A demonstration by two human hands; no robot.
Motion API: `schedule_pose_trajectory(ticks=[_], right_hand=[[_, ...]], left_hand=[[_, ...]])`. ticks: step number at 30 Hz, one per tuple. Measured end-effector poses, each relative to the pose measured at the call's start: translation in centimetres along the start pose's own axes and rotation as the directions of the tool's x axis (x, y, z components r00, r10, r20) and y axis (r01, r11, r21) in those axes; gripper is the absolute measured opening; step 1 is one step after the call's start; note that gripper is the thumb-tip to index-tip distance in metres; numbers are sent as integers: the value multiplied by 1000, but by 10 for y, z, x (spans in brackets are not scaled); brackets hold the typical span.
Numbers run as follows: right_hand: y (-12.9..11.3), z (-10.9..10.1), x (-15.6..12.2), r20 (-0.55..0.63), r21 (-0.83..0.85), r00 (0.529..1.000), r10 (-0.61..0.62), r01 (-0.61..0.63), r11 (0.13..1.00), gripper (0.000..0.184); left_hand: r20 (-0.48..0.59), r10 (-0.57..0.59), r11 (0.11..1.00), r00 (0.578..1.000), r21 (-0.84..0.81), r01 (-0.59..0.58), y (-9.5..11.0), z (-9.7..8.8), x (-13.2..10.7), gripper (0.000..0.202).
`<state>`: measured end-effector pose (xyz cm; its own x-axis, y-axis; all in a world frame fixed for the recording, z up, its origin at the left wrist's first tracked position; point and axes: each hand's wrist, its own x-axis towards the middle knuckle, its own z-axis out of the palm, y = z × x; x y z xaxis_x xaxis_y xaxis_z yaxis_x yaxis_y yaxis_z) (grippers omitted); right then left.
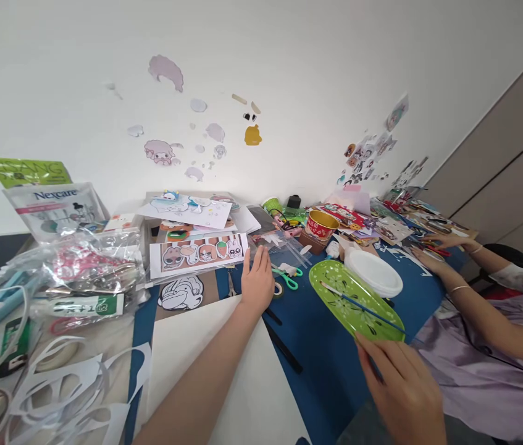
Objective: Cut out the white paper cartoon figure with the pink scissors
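Observation:
My left hand [257,278] reaches forward over the blue table, fingers together and stretched flat, its tips at a clear plastic sleeve [274,247] beside a strip of cartoon-face cutouts [199,253]. My right hand [402,386] is closed on the edge of a green oval plate [352,296] near the front right. A thin blue paintbrush [363,308] lies across that plate. Green-handled scissors [289,277] lie just right of my left hand.
A stack of white paper plates [375,272], a gold and red cup [320,225] and craft clutter fill the far table. Plastic bags [76,259] and paper scraps [66,389] lie left. Another person's arms [469,296] work at the right. Stickers dot the wall [163,151].

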<state>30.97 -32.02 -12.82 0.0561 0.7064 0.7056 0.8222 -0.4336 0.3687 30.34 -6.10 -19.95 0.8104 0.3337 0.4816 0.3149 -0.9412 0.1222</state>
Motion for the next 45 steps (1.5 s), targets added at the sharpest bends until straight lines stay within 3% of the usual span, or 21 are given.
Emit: schedule_pose_trajectory(ticks=[5, 11, 18, 23, 25, 27, 28, 30, 31, 35, 38, 41, 45], right_hand=[[35, -1, 18, -41, -84, 999, -5, 2, 996, 9], [84, 27, 22, -47, -232, 999, -28, 17, 973, 25], [104, 43, 16, -48, -218, 999, -27, 16, 976, 33], [101, 36, 19, -56, -270, 997, -48, 31, 962, 27], [84, 30, 22, -94, -313, 996, -14, -16, 950, 26], [59, 31, 25, -119, -174, 990, 75, -95, 980, 21], [45, 37, 27, -78, -14, 990, 115, -117, 993, 17], [20, 63, 35, 48, 311, 989, 139, -147, 939, 19], [10, 81, 41, 127, 358, 987, 100, -140, 923, 21], [-10, 170, 84, 356, 380, 934, 31, -175, 908, 27], [-15, 222, 120, 464, 356, 885, 24, -212, 910, 19], [-21, 249, 140, 517, 353, 856, 28, -242, 904, 15], [-24, 260, 137, 552, 387, 833, 33, -292, 875, 23]], left_hand=[[2, 8, 1000, 1000, 7, -8, 1, 0, 0, 50], [4, 17, 999, 1000, 33, -17, 1, 0, 1, 50], [-1, 11, 998, 1000, 69, -11, 1, 2, 4, 50], [-21, 17, 996, 1000, 83, -15, 0, 2, 5, 50], [-34, 19, 997, 999, 81, -16, -1, 2, 6, 50], [-49, 21, 997, 999, 74, -17, -3, 2, 7, 49], [-58, 21, 997, 998, 70, -17, -4, 2, 8, 50], [-78, 15, 998, 997, 63, -10, -6, 4, 9, 51], [-89, 12, 998, 996, 60, -7, -7, 5, 10, 51], [-133, 4, 998, 991, 59, 4, -9, 9, 12, 53], [-172, 6, 998, 985, 67, 6, -11, 11, 13, 53], [-213, 9, 998, 977, 65, 5, -14, 14, 14, 53], [-245, 2, 999, 969, 40, 8, -16, 17, 16, 58]])
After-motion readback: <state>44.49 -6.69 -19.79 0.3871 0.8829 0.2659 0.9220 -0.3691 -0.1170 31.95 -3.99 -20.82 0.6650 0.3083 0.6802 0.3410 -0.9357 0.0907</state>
